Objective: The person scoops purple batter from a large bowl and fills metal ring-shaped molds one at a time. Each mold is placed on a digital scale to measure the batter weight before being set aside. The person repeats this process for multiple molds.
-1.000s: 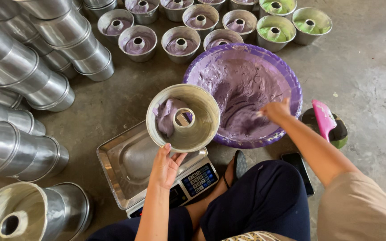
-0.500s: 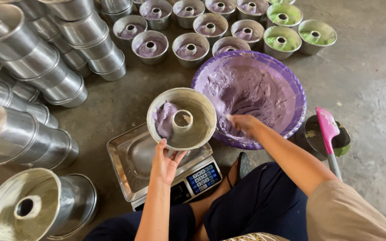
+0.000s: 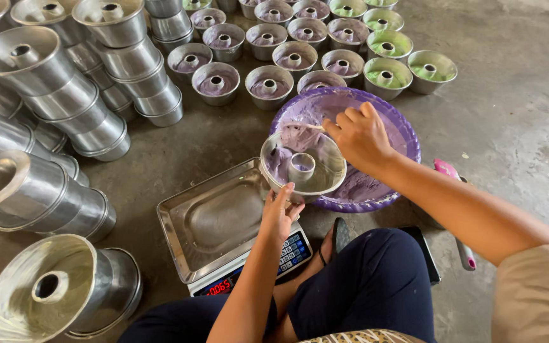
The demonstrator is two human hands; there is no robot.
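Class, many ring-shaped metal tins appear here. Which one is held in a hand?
The tin gripped from below by the left hand, raised above the scale tray, partly filled with purple batter; all the other tins rest on the floor.

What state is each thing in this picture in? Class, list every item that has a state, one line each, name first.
Held tube pan: tilted, partly filled with purple batter.
Left hand: gripping the pan's rim from below.
Right hand: closed on a scoop of batter over the pan.
Purple basin: holds purple batter.
Scale: switched on, tray bare.
Floor pans: filled, purple or green.
Stacked pans: empty.
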